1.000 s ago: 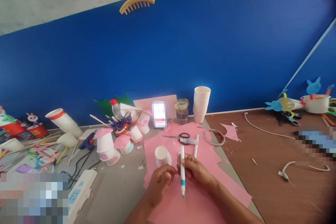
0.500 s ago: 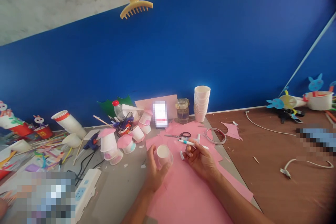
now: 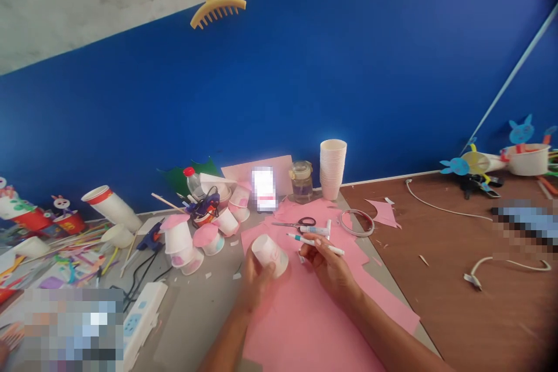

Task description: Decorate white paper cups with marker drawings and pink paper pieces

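A white paper cup [image 3: 269, 251] with faint pink marks on its side is tilted in my left hand [image 3: 257, 282], whose fingers wrap around it. My right hand [image 3: 329, 267] grips a white marker pen [image 3: 320, 243], its teal-banded tip pointing left toward the cup. Both hands are above pink paper [image 3: 300, 325] spread on the table. Just beyond the right hand lie a glue tube [image 3: 314, 231] and scissors [image 3: 300, 224].
At the back stand a stack of paper cups [image 3: 333, 170], a glass jar [image 3: 301, 181] and a phone [image 3: 264, 189]. Left are decorated cups [image 3: 178, 238], a glue gun [image 3: 151, 236] and a power strip [image 3: 143, 317]. A tape roll [image 3: 357, 222] lies right. Another person's hand [image 3: 13, 337] shows lower left.
My left hand has tipped the cup, so its side with pink marks now shows instead of its top. The marker in my right hand has turned flatter and shifted slightly left.
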Motion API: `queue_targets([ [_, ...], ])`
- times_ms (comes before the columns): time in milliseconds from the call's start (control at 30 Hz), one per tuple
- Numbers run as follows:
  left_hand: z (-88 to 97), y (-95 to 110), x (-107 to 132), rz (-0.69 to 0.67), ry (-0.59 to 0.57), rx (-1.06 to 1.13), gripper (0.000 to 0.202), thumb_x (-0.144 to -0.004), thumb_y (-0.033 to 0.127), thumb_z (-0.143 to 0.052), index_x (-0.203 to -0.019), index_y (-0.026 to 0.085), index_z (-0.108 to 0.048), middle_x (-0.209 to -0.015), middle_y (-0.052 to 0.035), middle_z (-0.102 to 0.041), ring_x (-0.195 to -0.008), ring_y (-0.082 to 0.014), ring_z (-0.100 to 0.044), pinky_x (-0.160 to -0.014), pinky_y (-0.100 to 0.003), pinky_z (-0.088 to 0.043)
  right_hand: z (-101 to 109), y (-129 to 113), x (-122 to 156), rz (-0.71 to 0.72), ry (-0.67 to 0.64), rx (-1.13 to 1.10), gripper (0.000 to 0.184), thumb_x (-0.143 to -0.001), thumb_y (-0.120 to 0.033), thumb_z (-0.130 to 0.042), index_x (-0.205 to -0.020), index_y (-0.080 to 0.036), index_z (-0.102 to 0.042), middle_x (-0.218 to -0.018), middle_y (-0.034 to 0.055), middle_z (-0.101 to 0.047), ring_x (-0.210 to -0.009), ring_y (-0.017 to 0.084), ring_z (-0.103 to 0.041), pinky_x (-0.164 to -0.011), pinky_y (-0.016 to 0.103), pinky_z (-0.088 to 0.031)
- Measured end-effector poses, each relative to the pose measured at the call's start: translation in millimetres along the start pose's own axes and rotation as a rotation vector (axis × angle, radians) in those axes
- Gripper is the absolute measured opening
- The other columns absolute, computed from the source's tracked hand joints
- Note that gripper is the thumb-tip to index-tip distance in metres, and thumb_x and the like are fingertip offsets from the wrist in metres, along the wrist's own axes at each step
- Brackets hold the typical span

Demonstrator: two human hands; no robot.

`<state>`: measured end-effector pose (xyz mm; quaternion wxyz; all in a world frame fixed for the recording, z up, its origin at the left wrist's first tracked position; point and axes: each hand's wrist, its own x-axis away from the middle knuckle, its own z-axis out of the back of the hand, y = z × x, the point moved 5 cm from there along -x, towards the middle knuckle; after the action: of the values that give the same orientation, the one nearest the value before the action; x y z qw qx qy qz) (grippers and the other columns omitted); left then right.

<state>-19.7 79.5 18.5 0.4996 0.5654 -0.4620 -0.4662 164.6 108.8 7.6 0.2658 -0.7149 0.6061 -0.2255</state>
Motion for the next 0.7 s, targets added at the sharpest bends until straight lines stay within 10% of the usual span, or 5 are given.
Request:
queue_targets([
  [167,1.2,-2,-1,0.072,-0.004,0.119,0.043,-0.073,0.042,-0.070,-0.106,0.018,-0.060,-0.098,-0.0072,-0.067,-0.092,-0.0228,-0.060,-0.079,-0.031,-0.047,3,-2,-2,-0.077,0.036,-0.182,0.027,-0.078,-0.047,-0.066,-0.070,-0.020,-0.066,-0.037,-0.0074,-0.036,-0.048,0.011,-0.043,-0.068,0.031,-0.045],
  [367,-9.8,-9,4,0.212,-0.168,0.361,0.039,-0.081,0.038,-0.065,-0.115,0.021,-0.059,-0.104,-0.0072,-0.068,-0.097,-0.0240,-0.062,-0.086,-0.035,-0.046,-16,-5,6,-0.116,-0.069,-0.196,0.026,-0.075,-0.043,-0.068,-0.090,-0.022,-0.069,-0.075,0.0022,-0.066,-0.079,0.019,-0.059,-0.087,0.041,-0.044],
  [700,-13.8,-8,6,0.188,-0.240,0.286,0.041,-0.085,0.039,-0.060,-0.120,0.019,-0.056,-0.107,-0.0096,-0.067,-0.100,-0.0268,-0.061,-0.087,-0.037,-0.045,-18,3,15,-0.090,-0.092,-0.033,0.018,-0.076,-0.037,-0.071,-0.081,-0.021,-0.066,-0.062,-0.0019,-0.057,-0.067,0.014,-0.053,-0.081,0.034,-0.044],
])
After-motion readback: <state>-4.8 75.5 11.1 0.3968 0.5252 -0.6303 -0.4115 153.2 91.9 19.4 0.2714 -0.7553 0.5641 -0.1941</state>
